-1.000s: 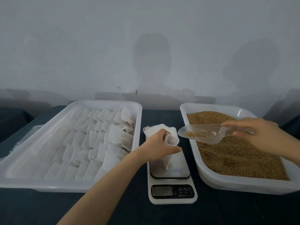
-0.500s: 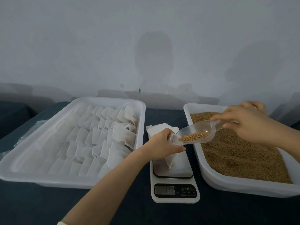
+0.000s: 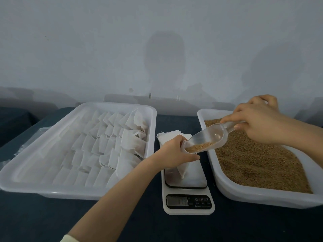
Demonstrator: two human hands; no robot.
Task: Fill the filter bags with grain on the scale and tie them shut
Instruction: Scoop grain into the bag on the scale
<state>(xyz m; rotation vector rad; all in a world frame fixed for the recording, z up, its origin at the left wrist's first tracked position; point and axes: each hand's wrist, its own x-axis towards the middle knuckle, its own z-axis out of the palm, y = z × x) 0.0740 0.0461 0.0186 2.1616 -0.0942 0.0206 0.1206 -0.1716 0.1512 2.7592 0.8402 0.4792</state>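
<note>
My left hand grips the top of a white filter bag that stands on the white kitchen scale. My right hand holds the handle of a clear plastic scoop, tilted down to the left, with brown grain gathered at its mouth right at the bag's opening. A white tray of brown grain sits to the right of the scale. The scale's display is lit, its digits too faint to read.
A large white tray at left holds several flat white filter bags. A small stack of white bags lies behind the scale. Everything rests on a dark table against a pale wall.
My right hand rose and tipped the scoop steeper. The grain slid down to the scoop's mouth at the bag's opening. My left hand kept its hold on the bag.
</note>
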